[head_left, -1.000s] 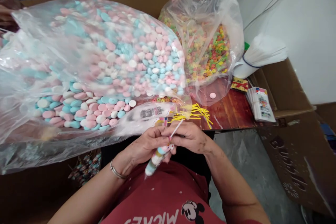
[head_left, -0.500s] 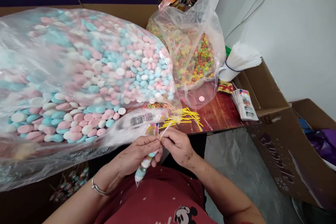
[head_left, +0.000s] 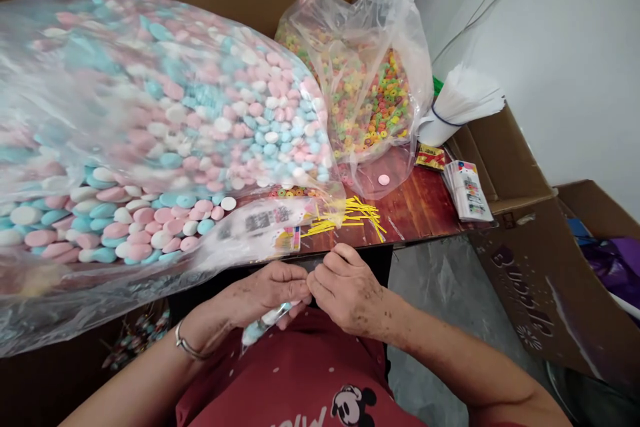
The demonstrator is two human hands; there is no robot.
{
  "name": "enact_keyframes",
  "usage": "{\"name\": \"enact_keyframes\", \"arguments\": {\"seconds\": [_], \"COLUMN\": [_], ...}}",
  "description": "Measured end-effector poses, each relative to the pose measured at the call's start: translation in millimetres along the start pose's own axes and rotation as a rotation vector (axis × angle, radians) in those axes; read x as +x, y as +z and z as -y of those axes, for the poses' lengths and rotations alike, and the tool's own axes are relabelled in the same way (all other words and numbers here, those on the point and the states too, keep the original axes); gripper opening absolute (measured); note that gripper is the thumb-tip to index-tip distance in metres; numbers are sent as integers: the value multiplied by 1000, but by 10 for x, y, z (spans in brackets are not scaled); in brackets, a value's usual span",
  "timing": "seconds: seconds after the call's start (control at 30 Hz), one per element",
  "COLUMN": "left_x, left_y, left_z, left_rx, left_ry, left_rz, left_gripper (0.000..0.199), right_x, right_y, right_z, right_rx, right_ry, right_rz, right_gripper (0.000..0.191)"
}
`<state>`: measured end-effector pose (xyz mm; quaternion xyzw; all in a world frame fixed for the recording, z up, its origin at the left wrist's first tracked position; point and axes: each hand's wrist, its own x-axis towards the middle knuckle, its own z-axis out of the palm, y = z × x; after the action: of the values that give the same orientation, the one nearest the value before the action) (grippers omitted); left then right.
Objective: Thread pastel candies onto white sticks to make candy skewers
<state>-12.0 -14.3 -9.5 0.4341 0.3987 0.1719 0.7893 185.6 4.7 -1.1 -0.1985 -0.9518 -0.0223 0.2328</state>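
My left hand (head_left: 270, 290) is closed around a clear-wrapped marshmallow stick (head_left: 257, 331), whose pale blue and white end sticks out below the palm, slanting down to the left. Pressed against its fingertips is my right hand (head_left: 350, 293), fingers curled shut at the upper end of the wrapper. What those fingers pinch is hidden behind them. Just beyond the hands, yellow twist ties (head_left: 369, 215) lie scattered at the table edge. A printed clear wrapper (head_left: 265, 223) lies to their left.
A huge clear bag of pink, blue and white marshmallows (head_left: 200, 140) covers the left. Behind stands a bag of coloured rings (head_left: 385, 100). On the right are a mug (head_left: 436, 129) of white sticks, a stack of printed cards (head_left: 470, 193) and a cardboard box (head_left: 530, 293).
My right hand has turned and curled over the join, hiding the white stick that showed between the hands. The wrapped marshmallow stick's lower end has swung left and up. The view has shifted slightly.
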Motion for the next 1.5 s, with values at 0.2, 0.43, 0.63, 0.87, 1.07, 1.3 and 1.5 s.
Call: {"name": "enact_keyframes", "arguments": {"seconds": [0.2,0.43,0.63,0.87,1.07,1.3,1.5], "left_x": [-16,-49,-36,7,16,0,24], "left_y": [95,79,132,140,112,113,133], "left_z": [75,91,66,150,184,139,161], "left_rx": [802,529,-75,-160,-284,-456,-472], "left_ry": [690,573,245,185,210,264,287], "left_rz": [-370,-514,-456,-430,-453,-485,-485], "left_gripper": [13,18,26,31,29,26,24], "right_x": [13,-118,-13,208,48,-88,-179], "right_y": [36,-124,-67,38,88,-37,-25], "right_z": [82,-392,-998,-1146,-1255,-1222,-1155], "right_rx": [62,26,-42,-46,121,272,147], "right_ry": [243,505,857,976,908,979,827], "right_rz": [-30,-237,284,514,267,-15,307], "right_gripper": [29,23,25,20,16,15,6]}}
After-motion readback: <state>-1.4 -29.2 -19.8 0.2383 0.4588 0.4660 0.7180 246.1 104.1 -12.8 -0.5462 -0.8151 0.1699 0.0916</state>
